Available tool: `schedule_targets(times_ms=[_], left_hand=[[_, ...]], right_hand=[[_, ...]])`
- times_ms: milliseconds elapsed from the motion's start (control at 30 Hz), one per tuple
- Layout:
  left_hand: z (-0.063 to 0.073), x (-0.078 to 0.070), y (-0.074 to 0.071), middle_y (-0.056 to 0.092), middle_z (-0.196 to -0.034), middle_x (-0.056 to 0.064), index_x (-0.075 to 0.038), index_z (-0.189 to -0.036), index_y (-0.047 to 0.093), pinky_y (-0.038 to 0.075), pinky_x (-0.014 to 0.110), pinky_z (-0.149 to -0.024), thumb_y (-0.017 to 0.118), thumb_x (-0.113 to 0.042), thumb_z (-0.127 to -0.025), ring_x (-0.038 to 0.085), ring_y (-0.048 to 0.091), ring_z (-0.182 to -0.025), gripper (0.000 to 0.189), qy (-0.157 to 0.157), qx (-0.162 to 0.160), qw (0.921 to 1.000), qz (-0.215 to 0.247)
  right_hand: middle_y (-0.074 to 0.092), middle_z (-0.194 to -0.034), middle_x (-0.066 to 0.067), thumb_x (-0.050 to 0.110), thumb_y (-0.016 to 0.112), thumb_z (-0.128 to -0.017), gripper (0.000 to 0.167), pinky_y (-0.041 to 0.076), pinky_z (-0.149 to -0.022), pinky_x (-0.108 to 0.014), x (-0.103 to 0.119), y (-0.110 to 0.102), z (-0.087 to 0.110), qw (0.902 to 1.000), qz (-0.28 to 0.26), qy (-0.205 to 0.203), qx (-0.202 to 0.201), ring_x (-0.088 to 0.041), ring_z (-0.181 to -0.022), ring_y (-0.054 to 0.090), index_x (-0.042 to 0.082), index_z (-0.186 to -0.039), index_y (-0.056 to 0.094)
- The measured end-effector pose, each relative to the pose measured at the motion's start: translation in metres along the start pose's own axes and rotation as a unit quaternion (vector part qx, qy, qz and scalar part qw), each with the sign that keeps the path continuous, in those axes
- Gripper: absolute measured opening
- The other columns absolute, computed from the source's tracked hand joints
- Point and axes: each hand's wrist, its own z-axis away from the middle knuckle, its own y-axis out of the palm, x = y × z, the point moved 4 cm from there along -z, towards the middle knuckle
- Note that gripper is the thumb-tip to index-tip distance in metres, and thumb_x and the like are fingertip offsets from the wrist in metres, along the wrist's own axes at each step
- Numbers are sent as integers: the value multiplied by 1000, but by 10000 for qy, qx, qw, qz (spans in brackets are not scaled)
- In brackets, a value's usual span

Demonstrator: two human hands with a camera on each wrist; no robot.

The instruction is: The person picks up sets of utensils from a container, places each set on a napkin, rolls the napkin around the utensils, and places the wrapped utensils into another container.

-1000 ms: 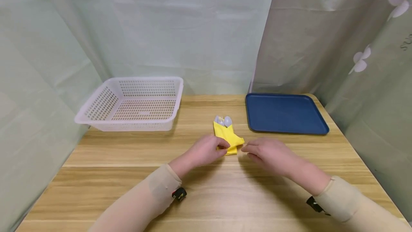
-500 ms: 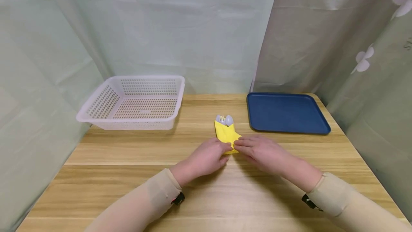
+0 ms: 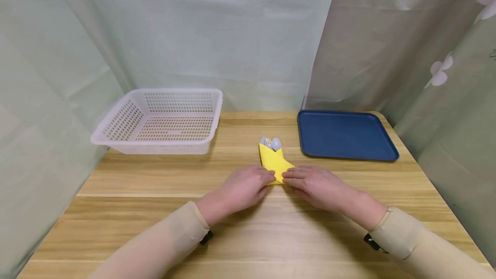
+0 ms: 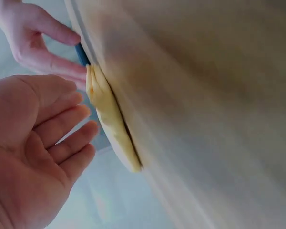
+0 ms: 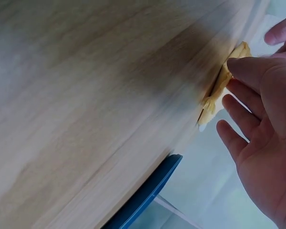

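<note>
A folded yellow napkin (image 3: pixel 276 163) lies at the middle of the table, wrapped around pale cutlery. Out of its far end stick a spoon (image 3: pixel 276 144), a fork (image 3: pixel 268 143) and a third pale piece, mostly covered. My left hand (image 3: pixel 241 187) has its fingertips at the napkin's near left part. Opposite it, my right hand (image 3: pixel 320 187) rests its fingertips on the near right part. The left wrist view has the napkin (image 4: pixel 112 117) edge-on beside my relaxed left fingers (image 4: pixel 69 124). Loosely extended right fingers (image 5: pixel 240 112) show in the right wrist view.
A white perforated plastic basket (image 3: pixel 215 119) stands at the back left. Toward the back right lies a blue rectangular tray (image 3: pixel 346 134). Pale curtains (image 3: pixel 232 42) enclose the wooden table (image 3: pixel 271 236) at the back and sides.
My right hand has come left from beside the napkin onto its near right part. My left fingers have let go of the raised flap and drawn slightly left; the flap now lies flatter.
</note>
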Motion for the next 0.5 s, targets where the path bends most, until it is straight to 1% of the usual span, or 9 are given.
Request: schedule_targets(times_ms=[67,133,200,233,300,367,500], left_hand=[[3,2,-2,67,-152,10,-7,-144,72,47,44,-118,73,-22,-108,28,63,-141,39,74,102,9998,-122],[5,2,-2,57,-162,13,-3,-154,62,39,46,-125,69,-30,-111,30,54,-150,51,134,408,9989,-188],[8,1,1,49,-168,15,-2,-161,53,33,47,-129,64,-40,-113,32,46,-156,62,195,778,9965,-229],[9,1,3,46,-170,15,-2,-163,50,31,47,-130,61,-43,-114,32,43,-158,65,180,945,9951,-226],[11,0,6,44,-172,14,-3,-166,47,28,46,-131,58,-48,-115,32,39,-161,69,108,1156,9931,-186],[13,0,7,43,-173,13,-4,-167,45,28,45,-131,56,-50,-115,31,37,-162,71,63,1240,9921,-184],[15,0,9,41,-174,12,-5,-169,43,28,44,-131,57,-52,-114,30,35,-163,73,56,1285,9915,-172]], right_hand=[[72,-143,-11,13,80,-101,42,50,-115,-51,0,0,0,10000,-3,0,34,-29,-136,67,5,-141,74],[72,-144,-11,13,80,-102,41,50,-115,-51,-1,-1,-1,10000,-22,12,80,-30,-136,66,5,-142,74],[72,-144,-11,12,79,-102,41,50,-115,-52,0,-1,-2,9999,-51,20,130,-30,-136,66,5,-142,73],[72,-144,-11,12,79,-102,41,50,-115,-52,0,-2,-2,9999,-73,31,150,-30,-136,66,6,-142,73],[71,-145,-11,11,78,-103,42,50,-115,-52,0,-2,-1,9998,-119,50,182,-30,-137,66,6,-143,72],[71,-146,-11,10,78,-103,43,50,-115,-52,0,-2,-1,9996,-169,81,218,-29,-137,66,7,-145,72],[70,-147,-10,10,78,-103,44,50,-115,-52,-1,-3,1,9992,-256,121,276,-29,-138,65,7,-146,71]])
